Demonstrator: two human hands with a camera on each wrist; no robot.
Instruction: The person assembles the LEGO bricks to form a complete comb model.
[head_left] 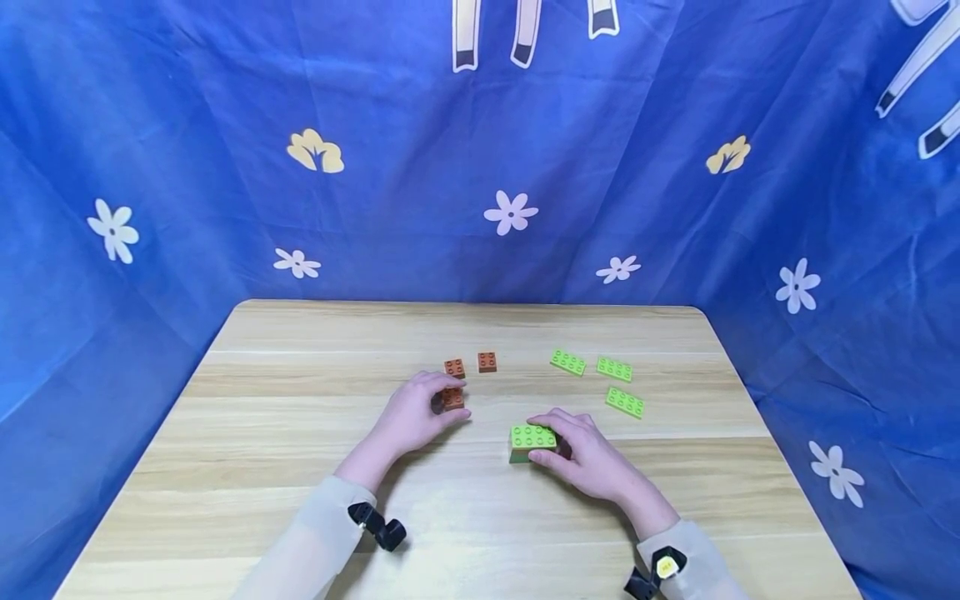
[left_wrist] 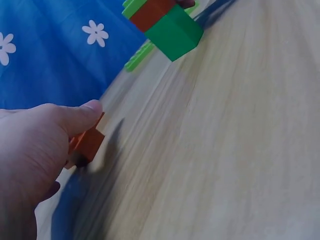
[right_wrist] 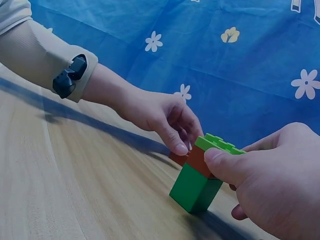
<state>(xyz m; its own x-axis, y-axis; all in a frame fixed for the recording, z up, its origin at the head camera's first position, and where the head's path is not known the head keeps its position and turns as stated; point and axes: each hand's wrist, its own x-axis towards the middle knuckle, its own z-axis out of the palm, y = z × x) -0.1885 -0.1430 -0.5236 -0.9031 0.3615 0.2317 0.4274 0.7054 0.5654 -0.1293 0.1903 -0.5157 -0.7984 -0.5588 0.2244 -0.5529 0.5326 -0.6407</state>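
Observation:
My right hand (head_left: 588, 458) grips a small stack of toy building blocks (head_left: 532, 437) by its right end, thumb on the near side and fingers at the far side. The right wrist view shows its layers: a light green plate (right_wrist: 215, 142) on top, a brown layer (right_wrist: 199, 163) in the middle and a dark green block (right_wrist: 192, 190) at the bottom. Farther left, my left hand (head_left: 412, 412) reaches around a brown block (head_left: 452, 398) on the table. Its thumb and fingers are spread apart on either side of that block.
Two more brown blocks, one just beyond the left fingers (head_left: 454, 367) and one to the right (head_left: 487, 362), lie on the wooden table (head_left: 300, 467). Three light green plates (head_left: 625, 402) lie at the back right. A blue patterned cloth (head_left: 412, 208) hangs behind the table.

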